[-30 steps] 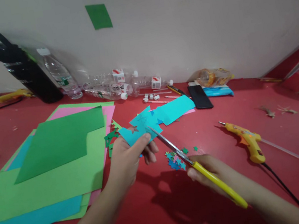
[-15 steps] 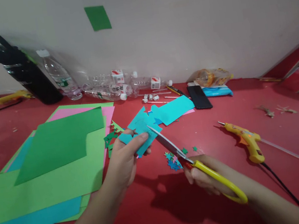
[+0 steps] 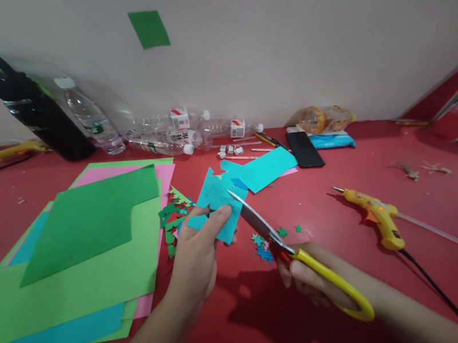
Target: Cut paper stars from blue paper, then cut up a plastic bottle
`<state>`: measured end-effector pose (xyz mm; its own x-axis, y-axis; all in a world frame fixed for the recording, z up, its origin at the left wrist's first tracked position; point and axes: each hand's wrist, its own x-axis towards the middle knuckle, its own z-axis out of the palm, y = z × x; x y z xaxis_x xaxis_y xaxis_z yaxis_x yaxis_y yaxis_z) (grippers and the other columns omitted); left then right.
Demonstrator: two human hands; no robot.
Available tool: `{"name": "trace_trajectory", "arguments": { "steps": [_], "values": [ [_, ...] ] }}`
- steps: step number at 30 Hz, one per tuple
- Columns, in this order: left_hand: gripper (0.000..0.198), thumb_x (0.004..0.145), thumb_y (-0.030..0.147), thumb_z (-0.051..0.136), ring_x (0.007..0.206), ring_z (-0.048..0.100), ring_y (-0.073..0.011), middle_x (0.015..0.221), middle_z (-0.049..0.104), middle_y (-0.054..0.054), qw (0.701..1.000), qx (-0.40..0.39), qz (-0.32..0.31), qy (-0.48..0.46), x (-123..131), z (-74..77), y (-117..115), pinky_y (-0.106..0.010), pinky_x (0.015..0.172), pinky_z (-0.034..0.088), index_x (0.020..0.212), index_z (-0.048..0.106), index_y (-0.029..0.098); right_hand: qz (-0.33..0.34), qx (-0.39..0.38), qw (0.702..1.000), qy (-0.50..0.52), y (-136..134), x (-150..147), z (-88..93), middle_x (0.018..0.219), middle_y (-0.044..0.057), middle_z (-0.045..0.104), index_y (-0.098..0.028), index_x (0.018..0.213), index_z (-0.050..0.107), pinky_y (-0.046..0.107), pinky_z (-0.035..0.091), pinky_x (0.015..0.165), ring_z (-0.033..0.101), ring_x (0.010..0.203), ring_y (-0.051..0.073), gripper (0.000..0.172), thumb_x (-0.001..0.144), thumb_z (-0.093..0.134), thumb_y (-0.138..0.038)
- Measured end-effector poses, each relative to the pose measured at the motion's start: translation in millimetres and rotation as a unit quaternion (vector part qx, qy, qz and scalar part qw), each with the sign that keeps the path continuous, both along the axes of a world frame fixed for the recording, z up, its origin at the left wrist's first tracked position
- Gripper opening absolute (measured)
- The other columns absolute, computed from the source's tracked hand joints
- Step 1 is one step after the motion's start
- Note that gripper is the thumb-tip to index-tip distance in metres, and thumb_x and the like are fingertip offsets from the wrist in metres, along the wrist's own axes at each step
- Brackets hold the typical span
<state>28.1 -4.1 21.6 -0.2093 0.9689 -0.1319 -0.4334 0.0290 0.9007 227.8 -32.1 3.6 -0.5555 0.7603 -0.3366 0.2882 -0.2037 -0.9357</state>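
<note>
My left hand (image 3: pixel 200 251) pinches a piece of light blue paper (image 3: pixel 227 229) between thumb and fingers. Jagged cuts mark the paper's upper edge. In my right hand (image 3: pixel 315 276) is a pair of scissors (image 3: pixel 266 226) with yellow handles, the blades pointing up and left. Their tips lie at the right part of the blue paper; whether they grip it I cannot tell. Below the blades sits a small pile of paper stars (image 3: pixel 263 253) in blue, green and pink. Green paper scraps (image 3: pixel 170 221) lie left of the paper. Another light blue sheet (image 3: pixel 267 169) rests behind it.
Coloured paper sheets (image 3: pixel 98 279) are stacked at the left. A yellow glue gun (image 3: pixel 374 212) with a cord lies at the right. Along the wall stand a black flask (image 3: pixel 44 119) and a clear bottle (image 3: pixel 90 118), with several bottles lying down. A phone (image 3: pixel 304 149) lies behind.
My left hand has shifted slightly right and down with the blue paper, which has turned a little. The scissors and right hand have moved slightly left and down.
</note>
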Motion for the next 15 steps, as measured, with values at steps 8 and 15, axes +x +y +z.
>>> {"name": "trace_trajectory", "arguments": {
  "steps": [8, 15],
  "values": [
    [0.026, 0.072, 0.037, 0.076, 0.048, 0.050, -0.0077, 0.052, 0.055, 0.006, 0.999, -0.028, 0.035, 0.015, 12, -6.7, -10, -0.020, 0.050, 0.045, 0.068, 0.059, 0.018, -0.023, -0.032, 0.998, 0.039, -14, -11, -12.2, 0.045, -0.010, 0.034, -0.020, 0.074, 0.045, 0.019, 0.025, 0.035, 0.030, 0.035, 0.005, 0.063, 0.077, 0.042, -0.084],
    [0.027, 0.072, 0.040, 0.077, 0.045, 0.050, -0.0065, 0.053, 0.056, 0.008, 0.998, -0.033, 0.043, 0.021, 14, -9.9, -11, -0.019, 0.049, 0.044, 0.070, 0.059, 0.019, -0.018, 0.037, 0.999, 0.005, -14, -13, -8.3, 0.051, -0.008, 0.032, -0.022, 0.068, 0.037, 0.021, 0.025, 0.040, 0.031, 0.044, 0.007, 0.060, 0.083, 0.037, -0.080]
  ]
}}
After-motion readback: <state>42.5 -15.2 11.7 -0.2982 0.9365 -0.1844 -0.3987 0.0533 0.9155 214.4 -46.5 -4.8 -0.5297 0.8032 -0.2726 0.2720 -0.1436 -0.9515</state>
